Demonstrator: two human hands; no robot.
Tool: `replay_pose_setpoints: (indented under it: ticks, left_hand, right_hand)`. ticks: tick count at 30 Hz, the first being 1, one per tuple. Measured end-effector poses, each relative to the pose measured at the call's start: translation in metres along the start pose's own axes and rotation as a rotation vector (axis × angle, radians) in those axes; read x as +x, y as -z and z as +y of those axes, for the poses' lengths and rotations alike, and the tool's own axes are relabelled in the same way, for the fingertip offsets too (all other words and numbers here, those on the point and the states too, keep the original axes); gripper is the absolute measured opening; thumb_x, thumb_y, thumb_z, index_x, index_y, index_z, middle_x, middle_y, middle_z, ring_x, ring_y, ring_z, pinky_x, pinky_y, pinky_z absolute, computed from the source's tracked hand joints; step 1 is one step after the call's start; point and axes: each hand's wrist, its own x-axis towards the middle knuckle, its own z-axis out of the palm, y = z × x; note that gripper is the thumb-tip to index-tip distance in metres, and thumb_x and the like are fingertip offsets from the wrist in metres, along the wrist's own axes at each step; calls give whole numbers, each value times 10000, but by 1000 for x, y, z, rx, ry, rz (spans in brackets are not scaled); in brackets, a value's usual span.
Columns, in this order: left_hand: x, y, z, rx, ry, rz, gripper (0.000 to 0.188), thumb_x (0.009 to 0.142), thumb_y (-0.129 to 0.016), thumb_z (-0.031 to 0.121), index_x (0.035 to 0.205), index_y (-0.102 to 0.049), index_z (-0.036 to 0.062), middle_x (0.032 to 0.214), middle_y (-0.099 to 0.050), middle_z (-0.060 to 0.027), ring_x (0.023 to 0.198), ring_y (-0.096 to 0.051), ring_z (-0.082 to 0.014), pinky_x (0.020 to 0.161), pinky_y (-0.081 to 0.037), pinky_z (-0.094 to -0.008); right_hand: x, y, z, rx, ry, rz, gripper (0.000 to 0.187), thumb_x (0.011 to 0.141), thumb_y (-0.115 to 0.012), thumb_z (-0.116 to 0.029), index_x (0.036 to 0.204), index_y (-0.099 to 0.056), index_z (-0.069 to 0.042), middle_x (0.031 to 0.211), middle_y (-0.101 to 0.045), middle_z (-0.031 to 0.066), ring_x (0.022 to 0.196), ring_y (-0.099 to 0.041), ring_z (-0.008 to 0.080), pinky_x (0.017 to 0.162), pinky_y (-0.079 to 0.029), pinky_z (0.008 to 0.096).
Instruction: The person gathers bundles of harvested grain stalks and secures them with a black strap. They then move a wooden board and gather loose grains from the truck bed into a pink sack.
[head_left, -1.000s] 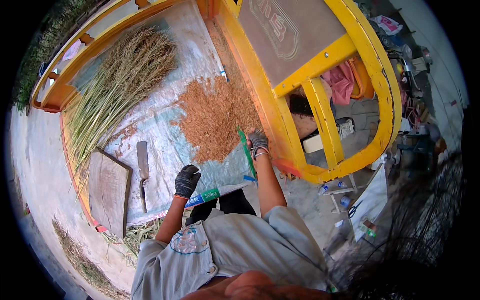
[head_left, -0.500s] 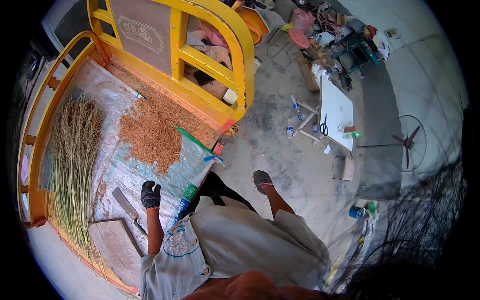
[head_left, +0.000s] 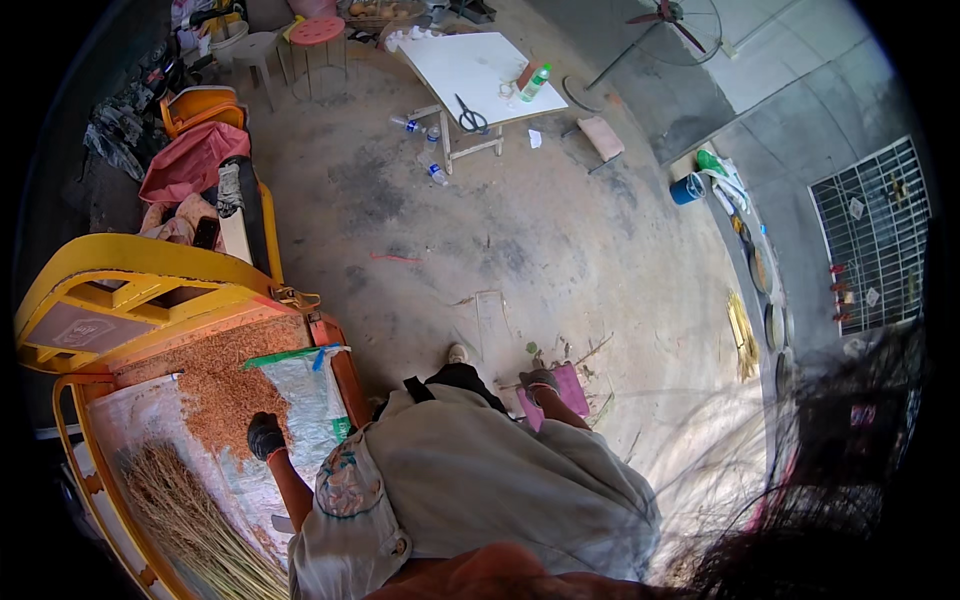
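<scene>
Both of my hands wear dark work gloves. My left hand [head_left: 266,436] hangs above the edge of a heap of reddish-brown grain [head_left: 225,390] on a silvery woven sheet [head_left: 330,395] in the cart bed. Its fingers are loosely bent and apart, with nothing visible in them. Beside it lies a bundle of dry stalks with seed heads [head_left: 190,510]. A cleaver's blade [head_left: 283,523] peeks out by my left sleeve. My right hand [head_left: 540,383] is low at my right side, loosely open and apparently holding nothing. Under it in the view is a flat purple piece [head_left: 568,392] on the floor.
The cart's yellow railing [head_left: 150,255] rises at the left. Farther off stand a white-topped table [head_left: 480,70] with scissors [head_left: 470,115] and a green bottle [head_left: 536,82], a red stool [head_left: 316,30] and a fan [head_left: 672,14]. A blue bucket [head_left: 687,188] is near the right wall.
My view has swung to the right, showing more floor and a wall grid. My left hand now appears over the grain heap instead of near the cleaver; the chopping board has left view.
</scene>
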Motion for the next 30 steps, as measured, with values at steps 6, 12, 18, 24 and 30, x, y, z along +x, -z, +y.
replay_pose_setpoints:
  ticks: [6, 12, 18, 24, 30]
  left_hand:
    - [44, -77, 71, -35, -273, 250, 454, 739, -648, 362, 1049, -625, 31, 1054, -608, -204, 1057, -538, -360, 930, -413, -391]
    - [40, -136, 216, 458, -423, -391, 207, 774, -624, 228, 818, -619, 26, 798, -634, -146, 678, -607, -267, 565, -476, -396]
    - [-1, -194, 429, -82, -228, -679, 209, 791, -609, 235, 857, -610, 36, 812, -631, -140, 677, -596, -262, 562, -466, -399]
    - [-23, -226, 579, -84, -351, -783, 214, 809, -593, 241, 895, -601, 45, 825, -628, -134, 676, -585, -257, 560, -456, -402]
    - [-29, -257, 674, 18, -327, -889, 220, 827, -578, 247, 933, -591, 55, 839, -624, -128, 674, -574, -252, 558, -445, -406]
  right_hand:
    - [31, -40, 56, 17, 57, -399, 495, 743, -551, -462, 987, -631, -40, 931, -642, 150, 883, -633, 262, 770, -486, 399]
    - [102, -37, 132, 313, -88, -312, 277, 797, -585, -299, 918, -658, -60, 839, -646, 115, 745, -641, 187, 650, -489, 329]
    - [183, -15, 223, 661, -307, -162, 398, 783, -487, -404, 1026, -642, -130, 1113, -592, 138, 1034, -564, 296, 842, -461, 371]
    - [179, -40, 272, 721, -469, -2, 372, 730, -542, -369, 991, -657, -131, 1058, -611, 157, 1006, -569, 334, 838, -464, 402]
    - [119, -70, 270, 546, -457, -284, 253, 828, -486, -318, 865, -641, -123, 858, -654, 110, 819, -630, 274, 698, -482, 418]
